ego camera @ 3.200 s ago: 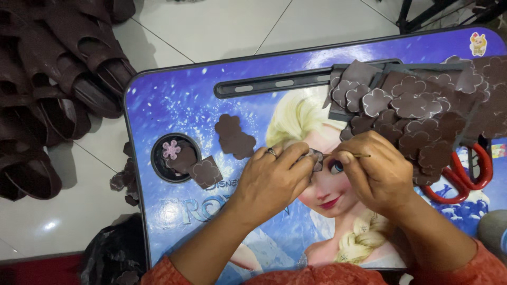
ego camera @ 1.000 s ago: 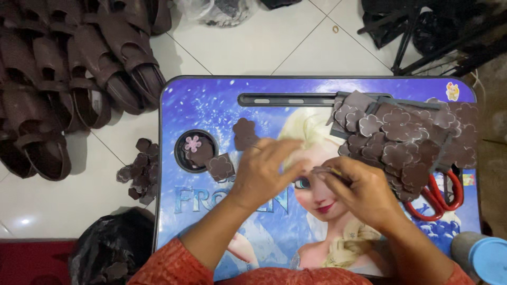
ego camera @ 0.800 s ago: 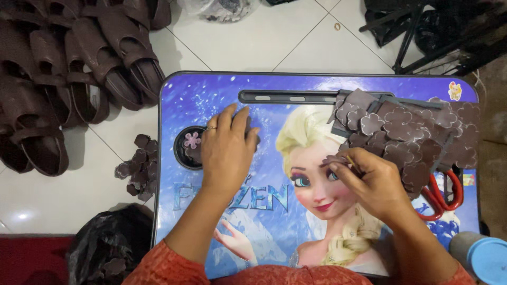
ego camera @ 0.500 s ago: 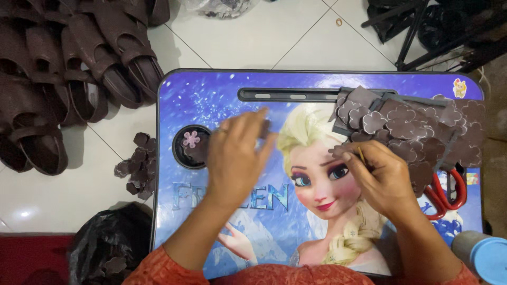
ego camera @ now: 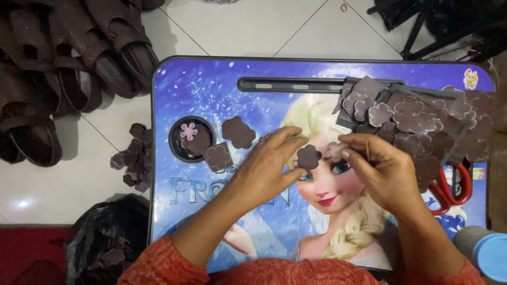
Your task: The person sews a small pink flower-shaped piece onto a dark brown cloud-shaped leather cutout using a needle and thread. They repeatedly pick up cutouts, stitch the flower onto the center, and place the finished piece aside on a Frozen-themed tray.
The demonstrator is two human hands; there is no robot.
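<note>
A blue lap table with a cartoon picture lies in front of me. My left hand pinches a dark brown flower-shaped cutout between thumb and fingers near the table's middle. My right hand holds a paler flower cutout right beside it, with a thin stick between the fingers. Two more brown flower cutouts lie next to a round black cup recess holding a small pink flower.
A heap of brown flower-cut pieces covers the table's right back. Red-handled scissors lie at the right edge. Brown sandals are piled on the tiled floor at left, with scraps and a black bag. A blue-capped container stands bottom right.
My left hand went left to the cutouts by the cup recess, then came back to the middle holding a brown flower beside my right hand.
</note>
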